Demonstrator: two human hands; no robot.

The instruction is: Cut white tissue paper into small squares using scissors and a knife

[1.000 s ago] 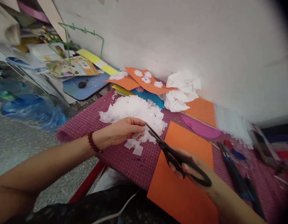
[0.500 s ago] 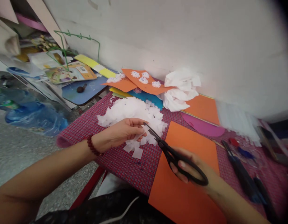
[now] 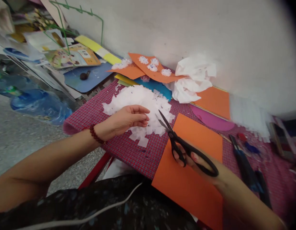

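Observation:
My right hand (image 3: 186,156) grips black-handled scissors (image 3: 171,133), its fingers through the loops. The blades are parted and point up and left, toward the paper pile. My left hand (image 3: 132,118), with a dark red bead bracelet (image 3: 95,134) at the wrist, hovers over the near side of a heap of small white paper pieces (image 3: 136,95). Its fingers are loosely curved and apart, with no paper visible between them. A gap lies between the fingertips and the blades. Under my right hand is a sheet of orange paper (image 3: 186,188) on the red checked tablecloth (image 3: 136,159).
Behind the heap lie orange cards with white paper tufts (image 3: 152,67) and a crumpled white bag (image 3: 193,80). Right are a purple sheet (image 3: 212,118) and a blue-black cutter (image 3: 244,166). A blue stool (image 3: 90,78) and large water bottles (image 3: 40,103) stand left.
The scissors have drawn back from my left hand and their blades have spread. The small white piece pinched in my left fingers no longer shows; those fingers have parted. The view has tilted down.

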